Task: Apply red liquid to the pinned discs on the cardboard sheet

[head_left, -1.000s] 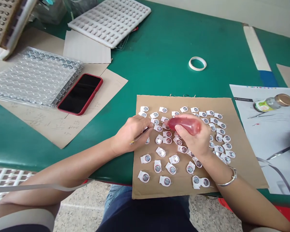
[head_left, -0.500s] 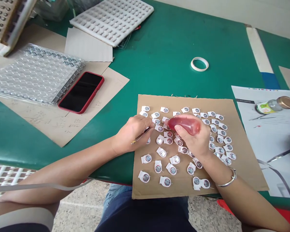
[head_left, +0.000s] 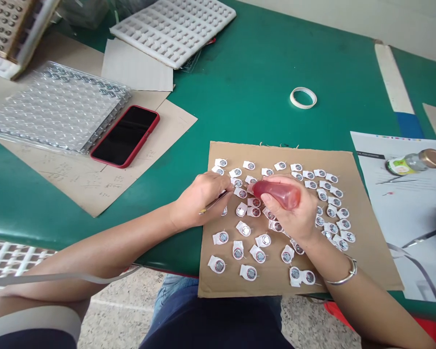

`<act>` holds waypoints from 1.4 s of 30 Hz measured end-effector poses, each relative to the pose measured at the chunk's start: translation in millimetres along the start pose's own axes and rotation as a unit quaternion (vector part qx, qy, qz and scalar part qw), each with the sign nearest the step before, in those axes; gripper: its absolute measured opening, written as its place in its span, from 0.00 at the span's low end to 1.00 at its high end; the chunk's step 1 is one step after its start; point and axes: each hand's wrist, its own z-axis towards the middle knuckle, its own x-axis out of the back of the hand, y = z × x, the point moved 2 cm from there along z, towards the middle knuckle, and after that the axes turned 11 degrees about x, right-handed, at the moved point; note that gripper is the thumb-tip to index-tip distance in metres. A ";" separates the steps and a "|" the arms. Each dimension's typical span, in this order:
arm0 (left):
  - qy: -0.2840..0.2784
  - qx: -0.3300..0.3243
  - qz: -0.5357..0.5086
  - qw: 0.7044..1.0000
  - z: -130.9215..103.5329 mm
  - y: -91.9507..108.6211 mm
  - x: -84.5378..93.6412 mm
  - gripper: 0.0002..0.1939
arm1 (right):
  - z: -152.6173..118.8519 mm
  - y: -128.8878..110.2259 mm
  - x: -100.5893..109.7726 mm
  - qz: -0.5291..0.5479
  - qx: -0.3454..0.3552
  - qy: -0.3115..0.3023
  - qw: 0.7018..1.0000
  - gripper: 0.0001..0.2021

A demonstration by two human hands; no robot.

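A brown cardboard sheet (head_left: 276,286) bears several small round metallic parts with white tabs, such as one (head_left: 257,253) near the lower middle. My left hand (head_left: 203,198) pinches a thin pointed tool (head_left: 213,202), its fingertips over the sheet's left part beside some of the parts. In my right hand (head_left: 294,208) is a red squeeze bottle (head_left: 278,194), tilted with its narrow end pointing left, close to a part near my left fingertips. The exact contact at the bottle's tip is too small to tell.
On the green table (head_left: 254,72) lie a red-cased phone (head_left: 125,136), a clear tray (head_left: 58,109), a white tray (head_left: 174,29) and a tape roll (head_left: 303,98). At right, a small jar (head_left: 416,162) and tweezers (head_left: 421,238) lie on paper.
The view has shifted slightly, so the background items sit a little further right. Both hands keep nearly the same pose, holding the same things.
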 end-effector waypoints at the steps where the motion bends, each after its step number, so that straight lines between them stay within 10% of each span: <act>1: 0.001 -0.001 -0.001 1.000 -0.1 0.0 -0.1 0.04 | 0.0 -0.1 -0.1 -0.002 0.001 0.001 1.000 0.15; 42: 0.007 0.013 -0.004 1.000 1.6 -1.6 -1.1 0.04 | 2.8 2.4 0.8 0.032 -0.034 0.003 0.999 0.12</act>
